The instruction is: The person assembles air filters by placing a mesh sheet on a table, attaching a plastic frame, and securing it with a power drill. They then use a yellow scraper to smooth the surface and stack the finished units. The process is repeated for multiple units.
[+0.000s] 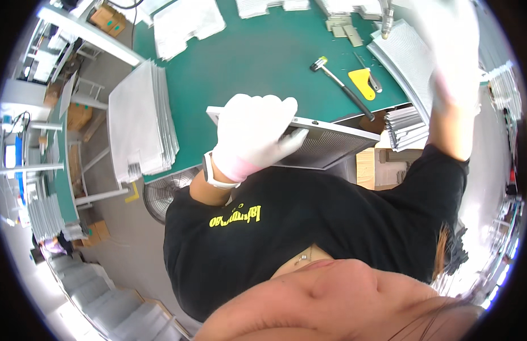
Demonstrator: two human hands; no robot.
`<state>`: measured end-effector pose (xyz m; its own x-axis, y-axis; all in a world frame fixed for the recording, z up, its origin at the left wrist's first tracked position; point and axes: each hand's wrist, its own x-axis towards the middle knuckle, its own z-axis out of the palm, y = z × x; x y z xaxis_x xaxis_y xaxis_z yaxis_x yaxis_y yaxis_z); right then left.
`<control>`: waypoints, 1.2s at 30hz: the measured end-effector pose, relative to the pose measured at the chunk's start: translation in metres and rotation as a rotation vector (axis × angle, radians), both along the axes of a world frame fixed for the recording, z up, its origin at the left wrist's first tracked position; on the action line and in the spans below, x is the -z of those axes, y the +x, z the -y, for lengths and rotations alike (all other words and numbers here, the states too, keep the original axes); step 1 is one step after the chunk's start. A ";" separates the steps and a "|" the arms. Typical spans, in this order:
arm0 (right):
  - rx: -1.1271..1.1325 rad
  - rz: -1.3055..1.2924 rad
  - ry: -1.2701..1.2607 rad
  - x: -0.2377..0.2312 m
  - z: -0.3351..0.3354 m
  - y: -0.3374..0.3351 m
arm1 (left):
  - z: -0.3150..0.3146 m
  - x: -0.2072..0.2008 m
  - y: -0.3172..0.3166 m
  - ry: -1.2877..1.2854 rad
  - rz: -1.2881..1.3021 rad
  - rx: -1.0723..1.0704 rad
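Note:
My left hand (255, 128), in a white glove with a pink cuff, grips the upper rim of a framed mesh panel (331, 149). Its fingers lie over the far side of the rim and the thumb stays on the near side. The panel stands tilted at the table's front edge, against my body. My right hand (451, 40), also gloved in white, is raised at the upper right, apart from the panel. Glare and motion smear its fingers, so what they hold, if anything, is hidden. A metal-tipped tool (387, 25) hangs to the left of it.
On the green table (246, 51) lie a mallet (346, 85), a yellow scraper (362, 83) and a dark-handled screwdriver (375, 80). White sheets (138, 119) are stacked at the left edge, mesh sheets (405, 62) at the right. A floor fan (164, 196) stands below.

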<state>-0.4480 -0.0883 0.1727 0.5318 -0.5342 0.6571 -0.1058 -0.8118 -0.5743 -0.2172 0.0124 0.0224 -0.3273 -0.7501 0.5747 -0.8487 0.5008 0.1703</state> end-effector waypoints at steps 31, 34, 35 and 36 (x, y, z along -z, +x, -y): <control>1.265 0.179 0.966 0.338 0.085 -0.384 | 0.261 0.213 -0.209 0.993 -1.028 0.650; 1.096 0.552 0.802 0.349 0.070 -0.387 | 0.295 0.220 -0.275 1.144 -1.465 0.426; 1.068 0.728 0.800 0.325 0.085 -0.335 | 0.318 0.243 -0.260 1.073 -1.522 0.407; 1.043 0.899 0.779 0.289 0.089 -0.280 | 0.339 0.263 -0.245 1.001 -1.579 0.403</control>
<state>-0.7280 -0.1768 -0.1165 -0.6658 -0.7440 -0.0559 0.1841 -0.0912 -0.9787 -0.4619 -0.3270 -0.2406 -0.2295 -0.9720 -0.0515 0.4701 -0.1570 0.8685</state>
